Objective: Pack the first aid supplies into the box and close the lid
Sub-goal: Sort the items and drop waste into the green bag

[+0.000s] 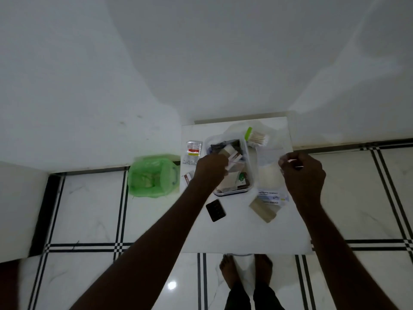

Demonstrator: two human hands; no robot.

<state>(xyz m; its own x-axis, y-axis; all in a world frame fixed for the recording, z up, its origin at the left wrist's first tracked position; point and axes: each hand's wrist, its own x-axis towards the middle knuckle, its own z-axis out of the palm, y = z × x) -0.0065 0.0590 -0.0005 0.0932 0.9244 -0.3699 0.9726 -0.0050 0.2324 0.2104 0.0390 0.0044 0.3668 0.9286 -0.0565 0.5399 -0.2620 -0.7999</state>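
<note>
A clear plastic box (249,166) sits on a small white table (241,233), holding several packets and cartons. My left hand (211,167) is over the box's left side, closed on a small white packet (232,163). My right hand (301,173) is to the right of the box, fingers pinched on a clear plastic bag (269,166). A dark tablet strip (215,210) lies in front of the box. Antiseptic bandage packs (269,196) and a tan pack (264,211) lie at the front right. A bundle of cotton swabs (258,138) lies behind the box.
A green-lined bin (152,175) stands on the floor left of the table. A sachet with a red band (193,148) and a small carton (186,179) lie on the table's left edge. My bare feet (245,269) are below the near edge. White walls stand behind.
</note>
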